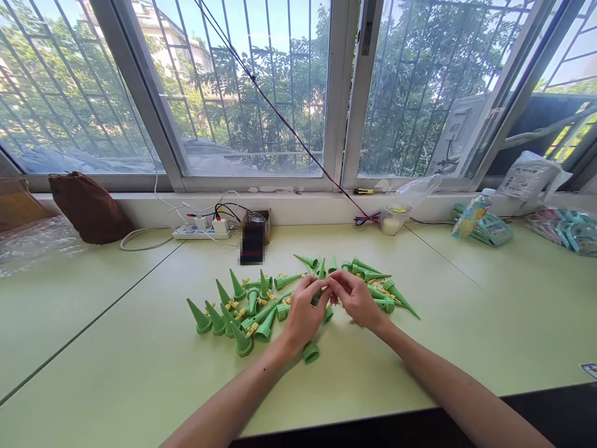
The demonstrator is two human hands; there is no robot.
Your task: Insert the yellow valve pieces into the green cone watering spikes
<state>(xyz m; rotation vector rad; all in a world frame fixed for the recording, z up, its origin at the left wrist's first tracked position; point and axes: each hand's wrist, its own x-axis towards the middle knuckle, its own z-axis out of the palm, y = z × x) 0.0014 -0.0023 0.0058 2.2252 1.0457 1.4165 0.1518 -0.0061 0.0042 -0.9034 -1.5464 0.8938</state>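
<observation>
My left hand (pixel 305 310) and my right hand (pixel 355 297) meet fingertip to fingertip over the middle of a pile of parts. Both are closed in a pinch, and what they hold between them is hidden by the fingers. Just behind them a green pointed cone (pixel 321 267) sticks up. Left of my hands, several green hollow cones (pixel 241 341) stand or lie on the table, with small yellow valve-like pieces (pixel 252 329) among them. More green cones (pixel 402 300) lie to the right. A green ring-shaped cap (pixel 310 353) rests below my left wrist.
The pale green table (pixel 140 361) runs to the window sill. Along its back are a brown bag (pixel 91 208), a power strip (pixel 201 233), a small box (pixel 263 225), a plastic cup (pixel 392 221), a drink bottle (pixel 472 213) and wrapped packs (pixel 576 231). A cable hangs across the window.
</observation>
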